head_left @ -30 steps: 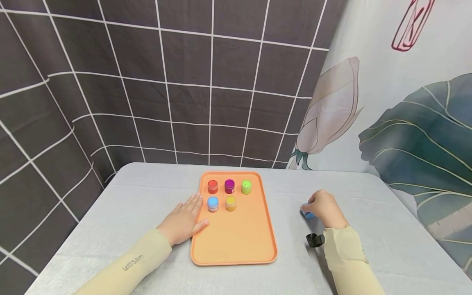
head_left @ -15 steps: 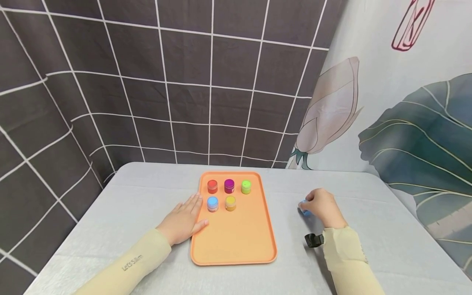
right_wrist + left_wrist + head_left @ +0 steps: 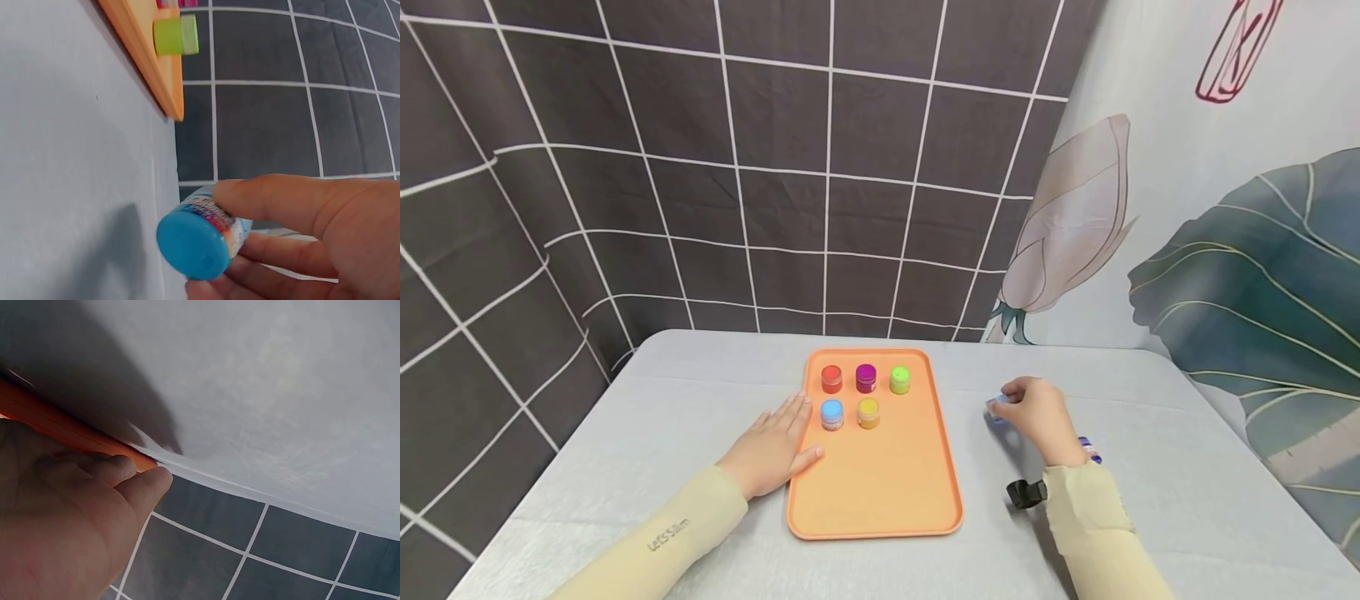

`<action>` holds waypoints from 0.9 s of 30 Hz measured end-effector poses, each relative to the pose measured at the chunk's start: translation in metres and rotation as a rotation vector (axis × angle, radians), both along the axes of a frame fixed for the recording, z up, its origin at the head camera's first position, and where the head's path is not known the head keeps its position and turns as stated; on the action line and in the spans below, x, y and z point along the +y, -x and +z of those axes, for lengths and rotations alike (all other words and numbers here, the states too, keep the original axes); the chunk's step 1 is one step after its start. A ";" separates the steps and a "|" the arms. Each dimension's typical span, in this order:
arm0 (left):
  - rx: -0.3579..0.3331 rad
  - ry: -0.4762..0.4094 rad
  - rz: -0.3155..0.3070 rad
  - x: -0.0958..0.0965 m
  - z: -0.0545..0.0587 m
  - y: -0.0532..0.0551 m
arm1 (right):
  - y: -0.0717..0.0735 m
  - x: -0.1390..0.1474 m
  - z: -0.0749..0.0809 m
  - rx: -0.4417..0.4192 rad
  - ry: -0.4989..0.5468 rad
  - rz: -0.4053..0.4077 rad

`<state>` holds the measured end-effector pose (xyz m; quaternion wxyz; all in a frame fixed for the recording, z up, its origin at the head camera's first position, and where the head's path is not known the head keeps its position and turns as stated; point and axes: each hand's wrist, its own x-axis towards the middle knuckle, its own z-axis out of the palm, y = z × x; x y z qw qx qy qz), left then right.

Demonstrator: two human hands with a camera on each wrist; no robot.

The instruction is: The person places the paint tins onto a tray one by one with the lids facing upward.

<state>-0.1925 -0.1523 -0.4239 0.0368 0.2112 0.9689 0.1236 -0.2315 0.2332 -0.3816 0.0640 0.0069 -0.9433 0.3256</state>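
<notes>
My right hand [image 3: 1036, 417] pinches a small blue jar [image 3: 194, 244] between thumb and fingers, right of the tray. The jar is tilted, its printed label partly covered, and its shadow falls apart from it on the table. My left hand [image 3: 771, 450] lies with straight fingers along the left rim of an orange tray [image 3: 880, 500]; its fingers [image 3: 147, 484] reach along the tray's edge. On the tray, a red jar [image 3: 832, 380], a purple jar [image 3: 866, 379] and a green jar [image 3: 900, 381] form the back row. A light blue jar [image 3: 832, 415] and a yellow jar [image 3: 868, 413] stand before them.
A dark blue jar [image 3: 1090, 450] lies on the table behind my right wrist, partly hidden. The black wrist camera [image 3: 1026, 493] juts out left of the right sleeve. A grey cloth covers the table [image 3: 700, 375], and a dark gridded curtain [image 3: 790, 208] hangs behind it.
My right hand has moved left toward the tray with the blue jar, uncovering the dark blue jar beside the wrist. My left hand and the tray have stayed in place.
</notes>
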 end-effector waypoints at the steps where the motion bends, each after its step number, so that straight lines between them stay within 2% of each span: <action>1: 0.001 0.000 0.000 0.000 0.000 0.000 | 0.000 -0.002 -0.001 0.007 0.008 0.000; 9: 0.002 -0.008 0.001 0.000 0.002 0.000 | 0.003 -0.014 -0.007 0.048 0.087 -0.003; 18: 0.005 0.001 0.000 0.000 0.000 0.001 | 0.003 -0.033 -0.011 0.083 0.187 0.030; 27: 0.000 0.002 0.000 0.000 0.002 0.000 | 0.003 -0.050 -0.020 0.120 0.218 0.058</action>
